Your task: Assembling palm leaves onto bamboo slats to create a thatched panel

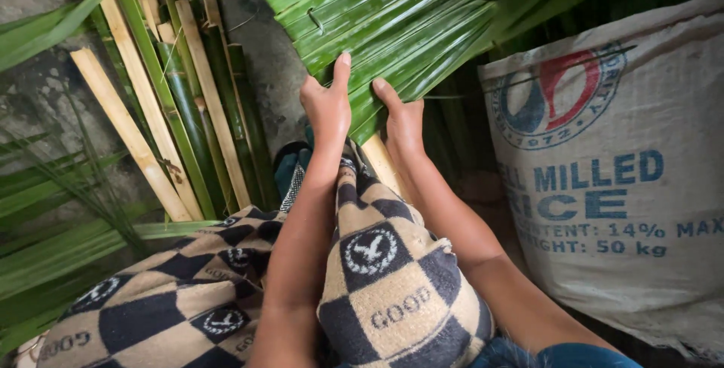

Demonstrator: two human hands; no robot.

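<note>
While both hands pin the near edge of the leaf panel point(377, 17), the work reads as mid-assembly of stitched palm leaflets: left hand point(326, 108) lies flat with fingers together and extended on the lower leaflets, right hand point(401, 119) curls its fingers over the panel's corner just beside it. Panel lies on the ground ahead of the checked-cloth knees point(377, 277), bamboo slats point(162, 104) at its left edge, rice sack point(618, 172) at right. Next move likely needs one hand freed while the other holds alignment.
</note>
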